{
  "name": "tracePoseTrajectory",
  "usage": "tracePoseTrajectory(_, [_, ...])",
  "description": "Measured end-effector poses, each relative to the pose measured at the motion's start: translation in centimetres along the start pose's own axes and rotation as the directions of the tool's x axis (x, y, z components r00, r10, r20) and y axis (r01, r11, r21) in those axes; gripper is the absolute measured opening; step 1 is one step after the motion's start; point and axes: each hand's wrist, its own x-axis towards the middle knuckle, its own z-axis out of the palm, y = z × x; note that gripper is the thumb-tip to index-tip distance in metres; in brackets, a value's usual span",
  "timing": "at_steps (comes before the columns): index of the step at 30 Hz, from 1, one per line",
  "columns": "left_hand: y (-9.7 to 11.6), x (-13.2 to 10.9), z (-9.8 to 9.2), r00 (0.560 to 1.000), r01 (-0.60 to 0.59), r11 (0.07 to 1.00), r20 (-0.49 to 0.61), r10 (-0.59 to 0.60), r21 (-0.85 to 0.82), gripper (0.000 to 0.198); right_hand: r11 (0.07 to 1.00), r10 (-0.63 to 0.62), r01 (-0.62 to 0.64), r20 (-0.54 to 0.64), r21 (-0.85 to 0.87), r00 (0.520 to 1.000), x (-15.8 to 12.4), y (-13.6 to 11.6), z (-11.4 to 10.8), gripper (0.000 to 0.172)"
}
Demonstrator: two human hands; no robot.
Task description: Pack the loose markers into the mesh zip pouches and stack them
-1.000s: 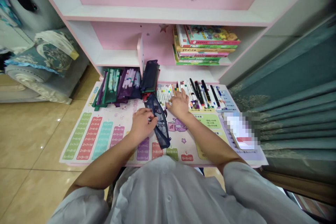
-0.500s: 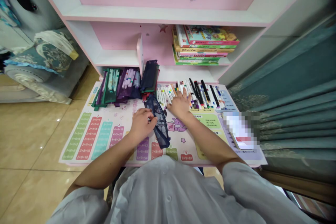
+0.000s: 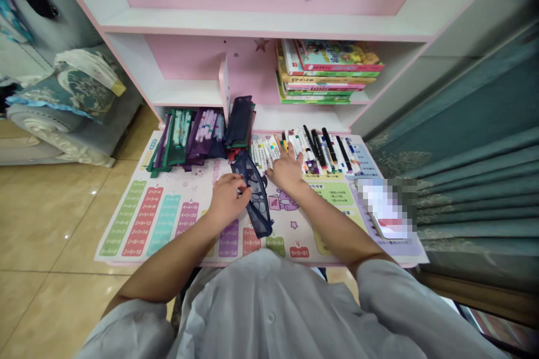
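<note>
A dark blue mesh pencil pouch (image 3: 260, 208) with a zipper lies slantwise on the desk mat in front of me. My left hand (image 3: 227, 197) has its fingers and thumb closed at the pouch's left edge. Just right of the pouch's far end, my right hand (image 3: 288, 168) rests palm down with fingers spread over a row of white markers (image 3: 263, 154). Its fingertips touch markers in the middle of the row. Several black-capped markers (image 3: 319, 148) lie to the right of that hand.
Green and purple mesh pouches with markers (image 3: 181, 132) lie at the back left. Folded dark pouches (image 3: 240, 123) lean by the shelf divider. Stacked books (image 3: 328, 76) occupy the shelf. A blurred phone (image 3: 385, 210) lies at the desk's right edge, near a curtain (image 3: 475, 179).
My right hand has shifted very slightly left, its fingers still spread on the markers. The left hand and the pouch have stayed in place.
</note>
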Motion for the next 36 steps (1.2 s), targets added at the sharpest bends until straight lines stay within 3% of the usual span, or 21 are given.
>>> tracePoseTrajectory(4, [0.0, 0.0, 0.1, 1.0, 0.009, 1.0, -0.004, -0.009, 0.005, 0.02, 0.997, -0.013, 0.017, -0.049, 0.079, 0.999, -0.3, 0.1, -1.5, 0.024])
tracePoseTrajectory(8, [-0.1, 0.0, 0.1, 1.0, -0.004, 1.0, -0.011, 0.004, 0.018, 0.019, 0.979, -0.053, 0.065, -0.068, 0.195, 0.996, -1.9, -0.1, -4.9, 0.022])
tracePoseTrajectory(12, [0.0, 0.0, 0.0, 1.0, -0.006, 1.0, -0.005, 0.006, 0.021, 0.02, 0.941, -0.15, 0.155, -0.038, 0.302, 0.988, -4.5, -0.1, -8.6, 0.02])
tracePoseTrajectory(15, [0.0, 0.0, 0.0, 1.0, -0.003, 1.0, 0.002, 0.003, 0.015, 0.021, 0.926, -0.232, 0.212, 0.029, 0.314, 0.972, -6.1, -0.2, -10.1, 0.022])
tracePoseTrajectory(21, [-0.1, 0.1, 0.2, 1.0, -0.016, 1.0, -0.007, 0.016, 0.011, 0.02, 0.895, -0.383, 0.329, 0.143, 0.301, 0.912, -6.9, -1.3, -9.0, 0.02])
tracePoseTrajectory(30, [-0.2, 0.0, 0.2, 1.0, -0.027, 0.999, -0.012, 0.027, 0.018, 0.02, 0.922, -0.373, 0.324, 0.263, 0.212, 0.89, -7.0, -3.5, -6.8, 0.019])
tracePoseTrajectory(33, [-0.1, 0.0, 0.1, 1.0, -0.023, 1.0, -0.012, 0.024, 0.019, 0.019, 0.906, -0.396, 0.339, 0.228, 0.252, 0.89, -6.6, -3.3, -6.4, 0.018])
tracePoseTrajectory(36, [0.0, 0.0, 0.1, 1.0, -0.026, 1.0, -0.006, 0.026, 0.014, 0.019, 0.914, -0.319, 0.282, 0.087, 0.293, 0.944, -5.1, -2.5, -5.5, 0.018])
